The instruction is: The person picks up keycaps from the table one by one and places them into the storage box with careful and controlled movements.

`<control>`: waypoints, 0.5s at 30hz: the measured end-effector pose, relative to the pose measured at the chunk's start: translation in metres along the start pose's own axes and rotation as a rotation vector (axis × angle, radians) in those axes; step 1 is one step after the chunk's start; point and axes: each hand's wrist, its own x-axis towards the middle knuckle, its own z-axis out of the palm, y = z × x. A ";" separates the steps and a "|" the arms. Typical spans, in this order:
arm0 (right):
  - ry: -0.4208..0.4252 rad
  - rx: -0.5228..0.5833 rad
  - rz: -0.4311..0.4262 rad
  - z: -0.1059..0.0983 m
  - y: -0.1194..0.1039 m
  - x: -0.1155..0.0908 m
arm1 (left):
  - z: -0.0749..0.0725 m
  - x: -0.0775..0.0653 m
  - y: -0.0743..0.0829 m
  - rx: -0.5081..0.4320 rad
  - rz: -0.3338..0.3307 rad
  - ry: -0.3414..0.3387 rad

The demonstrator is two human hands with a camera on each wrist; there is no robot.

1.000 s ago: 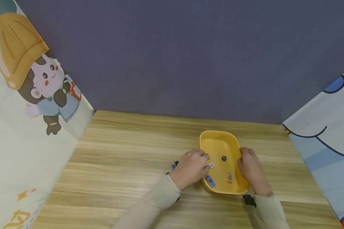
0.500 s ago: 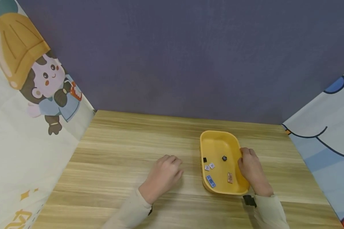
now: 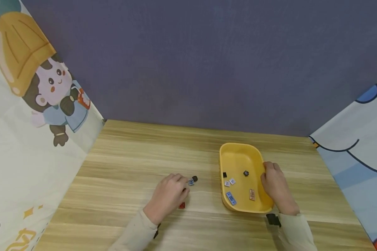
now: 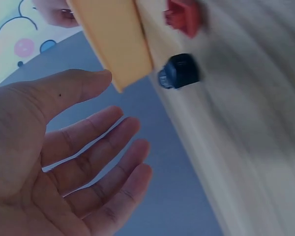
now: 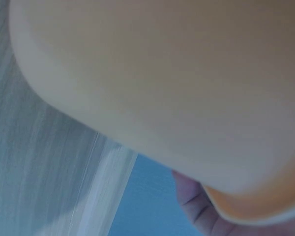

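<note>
My left hand (image 3: 171,192) hovers over the table, left of the yellow tray (image 3: 223,153). In the left wrist view the fingers of this hand (image 4: 71,152) are spread and relaxed, with nothing between them. By its fingertips lie a small blue printed square piece (image 3: 191,182) and a dark rounded piece (image 3: 195,178). A red piece (image 3: 182,205) lies partly covered below the hand. My right hand (image 3: 274,183) grips the tray's right rim; the right wrist view shows its fingers (image 5: 189,196) at the tray's edge.
Inside the tray are a blue printed strip (image 3: 230,198), a red printed strip (image 3: 252,195), two white squares (image 3: 232,181), a black square (image 3: 224,174) and a dark knob-like piece (image 3: 246,173). A dark blue wall (image 3: 188,69) stands behind the wooden table (image 3: 128,157).
My left hand has drawn back left from over the tray to the loose pieces. A black square and a second white square now show in the tray. My right hand keeps its grip.
</note>
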 end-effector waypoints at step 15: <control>-0.019 -0.007 0.009 0.001 0.001 0.001 | 0.019 -0.010 -0.014 -0.051 -0.055 -0.127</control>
